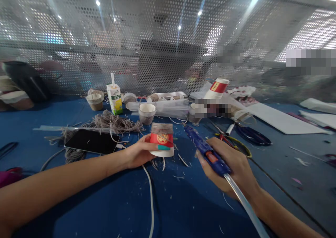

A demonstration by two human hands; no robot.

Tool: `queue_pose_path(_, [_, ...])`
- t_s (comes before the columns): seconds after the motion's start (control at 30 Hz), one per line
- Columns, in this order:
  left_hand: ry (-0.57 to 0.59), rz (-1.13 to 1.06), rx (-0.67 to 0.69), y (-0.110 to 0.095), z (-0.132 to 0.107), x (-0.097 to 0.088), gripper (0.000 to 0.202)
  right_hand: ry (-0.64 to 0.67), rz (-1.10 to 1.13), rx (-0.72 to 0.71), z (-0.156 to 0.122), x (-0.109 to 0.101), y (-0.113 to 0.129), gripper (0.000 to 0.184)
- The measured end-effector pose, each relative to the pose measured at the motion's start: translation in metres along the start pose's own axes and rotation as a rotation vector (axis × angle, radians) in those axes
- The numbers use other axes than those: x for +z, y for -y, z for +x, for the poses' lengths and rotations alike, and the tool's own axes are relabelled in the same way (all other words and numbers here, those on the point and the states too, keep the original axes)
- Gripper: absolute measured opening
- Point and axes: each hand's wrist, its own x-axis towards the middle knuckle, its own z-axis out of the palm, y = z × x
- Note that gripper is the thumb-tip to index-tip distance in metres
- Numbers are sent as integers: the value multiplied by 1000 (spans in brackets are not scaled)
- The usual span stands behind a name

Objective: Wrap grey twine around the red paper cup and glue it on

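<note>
My left hand [141, 152] grips an upside-down red paper cup [162, 140] on the blue table [110, 203]; grey twine is wound round the cup's upper part. My right hand [228, 168] is closed round a blue glue gun [207, 150], nozzle pointing up-left toward the cup but apart from it. A clear glue stick [244, 203] sticks out of the gun's back toward me.
A black phone [91, 141] and a heap of grey twine [115, 123] lie left of the cup. Behind stand a white cup [147, 112], a drink carton [114, 98], a twine-wrapped cup [95, 100], scissors [250, 134] and white sheets [280, 120]. A perforated metal screen [168, 48] closes the back.
</note>
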Motion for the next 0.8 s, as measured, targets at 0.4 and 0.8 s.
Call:
queue_pose_path(0.4, [-97,21,20,1,0,2,54,-46,207,-78,-10,-1,18,13])
queue_pose_path(0.8, [-81,77,33,2,-1,3,60,104,57,-201,-15,2,5,10])
